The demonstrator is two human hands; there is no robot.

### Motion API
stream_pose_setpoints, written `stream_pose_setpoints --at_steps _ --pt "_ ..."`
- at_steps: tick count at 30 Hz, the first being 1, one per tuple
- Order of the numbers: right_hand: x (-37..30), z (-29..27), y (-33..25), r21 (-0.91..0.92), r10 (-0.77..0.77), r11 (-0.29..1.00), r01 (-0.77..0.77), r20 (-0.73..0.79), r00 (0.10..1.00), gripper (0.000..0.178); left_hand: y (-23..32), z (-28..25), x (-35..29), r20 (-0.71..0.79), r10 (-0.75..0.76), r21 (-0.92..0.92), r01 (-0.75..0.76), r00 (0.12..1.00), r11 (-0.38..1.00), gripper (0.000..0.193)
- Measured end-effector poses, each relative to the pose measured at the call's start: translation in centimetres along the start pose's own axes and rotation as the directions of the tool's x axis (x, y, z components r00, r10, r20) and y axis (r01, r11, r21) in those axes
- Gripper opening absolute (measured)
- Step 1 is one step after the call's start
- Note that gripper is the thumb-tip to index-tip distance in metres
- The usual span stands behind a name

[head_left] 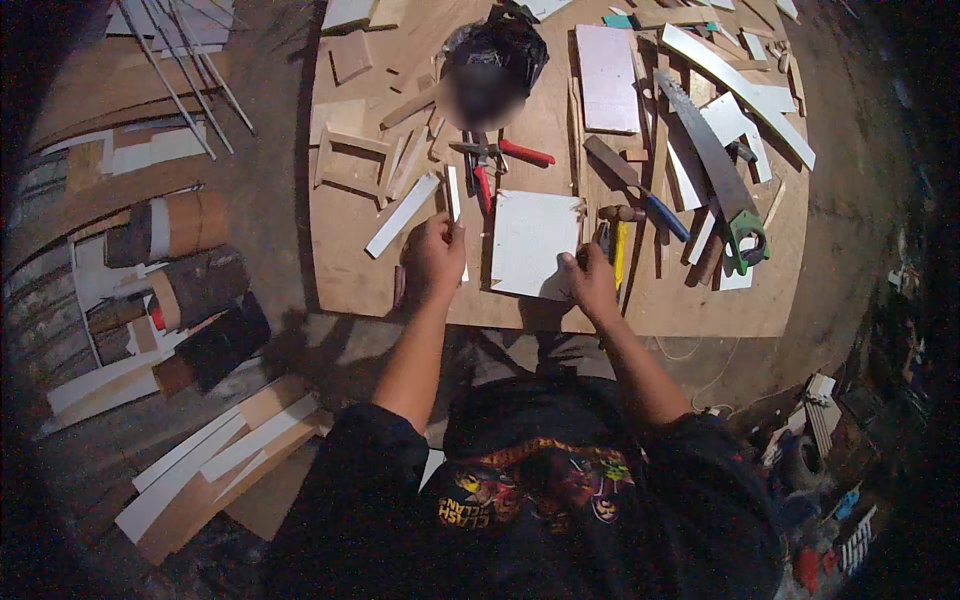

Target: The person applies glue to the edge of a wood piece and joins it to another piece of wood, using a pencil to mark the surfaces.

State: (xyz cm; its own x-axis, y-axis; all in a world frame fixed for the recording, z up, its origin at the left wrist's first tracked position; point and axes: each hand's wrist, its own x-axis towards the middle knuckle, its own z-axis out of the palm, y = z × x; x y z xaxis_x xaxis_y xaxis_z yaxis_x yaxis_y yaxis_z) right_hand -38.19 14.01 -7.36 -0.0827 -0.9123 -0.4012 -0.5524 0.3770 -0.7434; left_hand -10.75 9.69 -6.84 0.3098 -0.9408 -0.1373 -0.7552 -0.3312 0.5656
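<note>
My left hand [438, 252] is closed around a narrow white strip [454, 190], which stands out above and below the fingers. A nearly square white board [535, 240] lies between my hands near the table's front edge. My right hand [592, 282] grips its lower right corner, thumb on top; the fingers underneath are partly hidden. Left of the strip lies a wider white strip [402, 215]. Just beyond the board is a pair of pincers with red handles [526, 153]. Beside my right hand rests a hammer with a yellow handle [620, 258].
A wooden table [730, 310] carries a handsaw with a green handle [715, 150], a blue-handled tool [660, 212] with a flat blade, a pale pink board [607, 80], a black plastic bag [510, 50] and several offcuts. Boards [220, 465] are piled on the floor at left.
</note>
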Motion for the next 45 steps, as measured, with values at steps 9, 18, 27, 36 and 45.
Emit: stream_pose_setpoints --at_steps 9,18,27,36,45 --pt "2.9 1.8 -1.8 -0.006 -0.04 0.999 0.039 -0.097 0.994 0.045 7.0 2.9 -3.1 0.159 0.114 -0.144 -0.091 0.981 0.985 0.038" --pt "2.6 1.6 -1.9 0.144 0.007 0.99 0.003 -0.072 0.997 0.045 9.0 4.4 -2.0 0.211 0.192 0.051 -0.207 0.959 0.977 0.038" --pt "1.7 1.5 -3.2 0.106 0.039 0.994 -0.033 -0.058 0.998 0.039 7.6 6.3 -1.2 0.153 0.512 0.293 -0.533 0.845 0.794 0.054" --pt "1.2 2.7 -3.2 -0.136 0.024 0.99 -0.035 -0.079 0.997 0.042 6.7 6.6 -2.8 0.156 0.416 0.259 -0.443 0.896 0.858 0.056" --pt "2.0 3.0 -2.8 -0.039 -0.065 0.998 0.058 -0.225 0.972 0.039 8.2 6.1 -2.0 0.208 0.42 0.31 -0.467 0.883 0.828 0.06"
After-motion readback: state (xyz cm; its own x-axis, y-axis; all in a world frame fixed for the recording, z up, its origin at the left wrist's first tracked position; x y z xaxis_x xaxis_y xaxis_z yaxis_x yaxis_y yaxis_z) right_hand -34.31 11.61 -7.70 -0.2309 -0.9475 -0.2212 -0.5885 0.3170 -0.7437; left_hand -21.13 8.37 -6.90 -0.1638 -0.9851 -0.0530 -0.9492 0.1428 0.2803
